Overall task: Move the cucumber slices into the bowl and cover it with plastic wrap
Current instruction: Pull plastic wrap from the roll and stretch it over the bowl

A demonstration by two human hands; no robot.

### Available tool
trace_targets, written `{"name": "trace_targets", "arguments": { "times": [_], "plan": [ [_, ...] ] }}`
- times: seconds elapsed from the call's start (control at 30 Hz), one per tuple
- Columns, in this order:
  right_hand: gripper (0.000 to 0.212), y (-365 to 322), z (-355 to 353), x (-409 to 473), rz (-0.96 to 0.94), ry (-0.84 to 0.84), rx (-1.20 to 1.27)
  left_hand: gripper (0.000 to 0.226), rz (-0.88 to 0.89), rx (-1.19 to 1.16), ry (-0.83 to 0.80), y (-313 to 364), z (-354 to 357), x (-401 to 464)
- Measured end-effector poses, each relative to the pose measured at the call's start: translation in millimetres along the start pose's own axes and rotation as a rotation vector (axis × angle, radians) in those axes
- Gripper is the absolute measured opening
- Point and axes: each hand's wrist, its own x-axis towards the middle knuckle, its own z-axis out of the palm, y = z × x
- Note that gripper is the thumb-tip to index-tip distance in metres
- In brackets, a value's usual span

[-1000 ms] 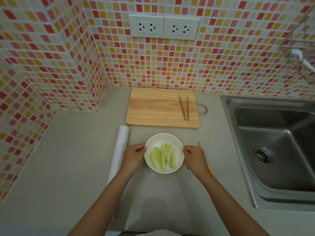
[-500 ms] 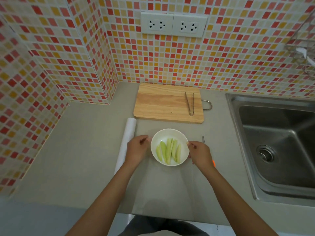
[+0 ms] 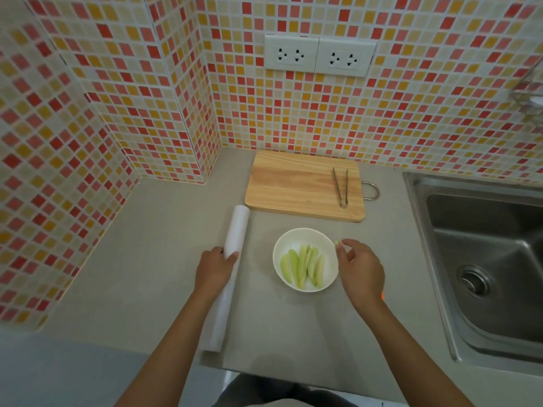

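Observation:
A white bowl point(image 3: 330, 248) stands on the grey counter with several pale green cucumber slices point(image 3: 302, 267) lying in it. To its left lies a white roll of plastic wrap point(image 3: 236, 227), running from the cutting board toward the counter's front edge. My left hand point(image 3: 216, 268) is wrapped around the roll's middle. My right hand point(image 3: 360, 268) hovers at the bowl's right rim with thumb and forefinger pinched together. Whether it grips any film is too faint to tell. A faint glossy sheet seems to lie under the bowl.
Behind the bowl is a wooden cutting board point(image 3: 293, 183) with metal tongs point(image 3: 340, 188) on its right end. A steel sink point(image 3: 484, 259) fills the right side. An orange bit point(image 3: 382, 295) peeks out under my right wrist. Tiled walls close off the back and left.
My left hand has left the bowl's rim and moved left onto the plastic wrap roll. My right hand has lifted slightly off the bowl's right side. The camera view shifted.

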Motion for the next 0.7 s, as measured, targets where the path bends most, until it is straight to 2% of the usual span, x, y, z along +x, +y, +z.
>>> {"name": "trace_targets", "arguments": {
  "times": [0.1,0.2,0.3,0.37,0.43,0.53,0.6,0.7],
  "plan": [
    [0.021,-24.8,-2.9,-6.1,-0.163,0.045,0.151,0.033,-0.056,-0.461,-0.135,13.6,-12.0,-4.3],
    [0.006,-60.8,0.0,-18.2,-0.135,-0.178,0.456,0.026,0.021,-0.665,-0.263,43.4,-26.3,-19.8],
    [0.032,-84.0,5.4,-30.8,-0.101,-0.396,0.49,0.03,0.147,-0.747,-0.323,72.3,-35.7,-36.9],
    [0.049,-92.3,6.9,-37.2,-0.183,-0.368,0.383,0.029,0.232,-0.778,-0.348,87.0,-37.8,-48.6],
    [0.055,-96.0,5.5,-41.7,-0.273,-0.279,0.312,0.031,0.294,-0.799,-0.344,97.7,-35.2,-59.3],
    [0.045,-96.0,3.9,-45.4,-0.346,-0.217,0.329,0.036,0.299,-0.797,-0.313,106.6,-25.1,-69.4],
    [0.035,-92.8,3.7,-46.7,-0.374,-0.169,0.345,0.03,0.306,-0.754,-0.288,108.8,-17.7,-71.3],
    [0.042,-85.2,5.2,-44.9,-0.395,-0.107,0.344,0.029,0.335,-0.71,-0.271,109.9,-8.4,-73.4]
  ]
}}
